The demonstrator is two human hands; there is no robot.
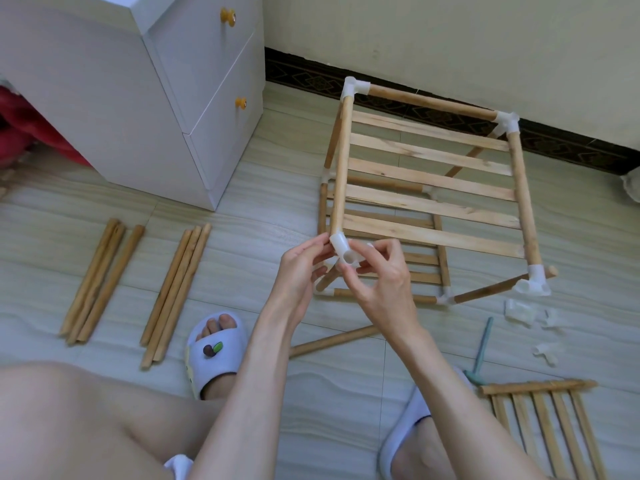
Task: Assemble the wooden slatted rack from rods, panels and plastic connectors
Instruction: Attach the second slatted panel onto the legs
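While we crouched on the tiled floor (242, 209), both of our hands met at the near left corner of the half-built rack (429, 188). Our left hand (298, 271) had its fingers curled in, pinching the white plastic connector (341, 249) from the left side. Our right hand (384, 282) pinched the same connector from the right, thumb and forefinger closed on it and the other fingers spread loosely above. That connector sat on the near end of the rack's left top rod (341, 168). The upper slatted panel (429, 178) lay between the top rods, with a lower slatted panel (391, 261) beneath it, close to the floor. White connectors capped the other three upper corners.

Left of us, two bundles of spare rods (100, 282) lay on the floor, well apart from the rack, in front of a white drawer cabinet (156, 109). A single rod (332, 341) lay under our forearms. Loose connectors (523, 313) were scattered near the rack's right corner, beside a green tool (483, 348). Another slatted panel (543, 431) lay at lower right. We wore white slippers (214, 351).
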